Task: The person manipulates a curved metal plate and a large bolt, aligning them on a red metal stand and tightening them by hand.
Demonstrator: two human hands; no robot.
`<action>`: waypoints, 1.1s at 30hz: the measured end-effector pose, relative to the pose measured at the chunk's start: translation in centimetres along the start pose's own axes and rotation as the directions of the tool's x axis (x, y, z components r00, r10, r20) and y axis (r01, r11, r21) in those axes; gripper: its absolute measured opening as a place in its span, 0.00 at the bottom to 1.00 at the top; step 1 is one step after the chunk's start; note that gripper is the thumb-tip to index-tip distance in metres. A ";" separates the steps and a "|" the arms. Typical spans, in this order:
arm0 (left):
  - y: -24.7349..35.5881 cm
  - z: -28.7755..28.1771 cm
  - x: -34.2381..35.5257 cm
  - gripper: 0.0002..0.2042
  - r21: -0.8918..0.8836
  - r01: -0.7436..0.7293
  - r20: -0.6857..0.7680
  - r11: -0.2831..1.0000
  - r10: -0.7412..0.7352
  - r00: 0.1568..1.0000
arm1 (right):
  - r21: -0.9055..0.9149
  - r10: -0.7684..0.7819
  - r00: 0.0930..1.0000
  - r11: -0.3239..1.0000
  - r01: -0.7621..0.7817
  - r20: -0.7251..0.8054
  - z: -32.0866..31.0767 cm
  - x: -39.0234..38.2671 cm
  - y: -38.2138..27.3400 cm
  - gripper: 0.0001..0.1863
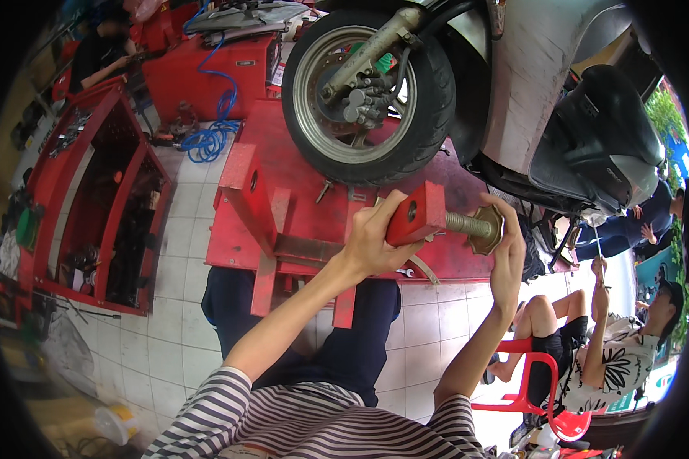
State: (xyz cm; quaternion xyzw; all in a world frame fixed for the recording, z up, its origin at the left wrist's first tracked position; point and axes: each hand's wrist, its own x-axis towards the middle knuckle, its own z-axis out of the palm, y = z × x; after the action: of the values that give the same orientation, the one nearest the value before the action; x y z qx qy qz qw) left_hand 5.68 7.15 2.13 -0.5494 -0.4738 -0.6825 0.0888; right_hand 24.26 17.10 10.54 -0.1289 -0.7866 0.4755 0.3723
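Observation:
My left hand is wrapped round a red steel block with a hole in its face. A threaded screw sticks out of the block's right side and ends in a worn brass-coloured knob. The fingers of my right hand curl round the far and right edge of that knob. Left of my left hand stands a red metal post, part of the same chipped frame. Behind the hands, a scooter's front wheel rests on a red lift table.
A wrench lies near the table's front edge. At left stands a red tool cabinet; beyond it a blue hose is coiled. On the right, a seated person holds a thin rod beside a red chair. Other people are farther back.

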 end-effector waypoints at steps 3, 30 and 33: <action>0.4 0.0 0.0 0.23 0.004 0.008 0.011 1.000 -0.008 1.000 | -0.075 -0.200 0.978 0.978 0.196 -0.058 1.6 -0.2 0.2 0.35; 1.0 -0.2 -0.5 0.18 -0.020 -0.004 -0.004 1.000 0.004 1.000 | -0.146 -0.219 0.967 0.969 0.200 -0.129 2.9 -1.5 -0.7 0.37; 1.1 -0.4 -0.5 0.18 -0.020 -0.002 0.000 1.000 0.002 1.000 | -0.022 -0.038 0.997 0.999 0.037 -0.062 1.2 -1.8 -0.9 0.34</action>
State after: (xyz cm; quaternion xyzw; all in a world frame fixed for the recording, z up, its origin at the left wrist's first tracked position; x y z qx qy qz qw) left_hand 6.30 6.07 2.35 -0.5507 -0.4663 -0.6872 0.0839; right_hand 24.79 14.89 10.17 -0.1328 -0.7817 0.4558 0.4043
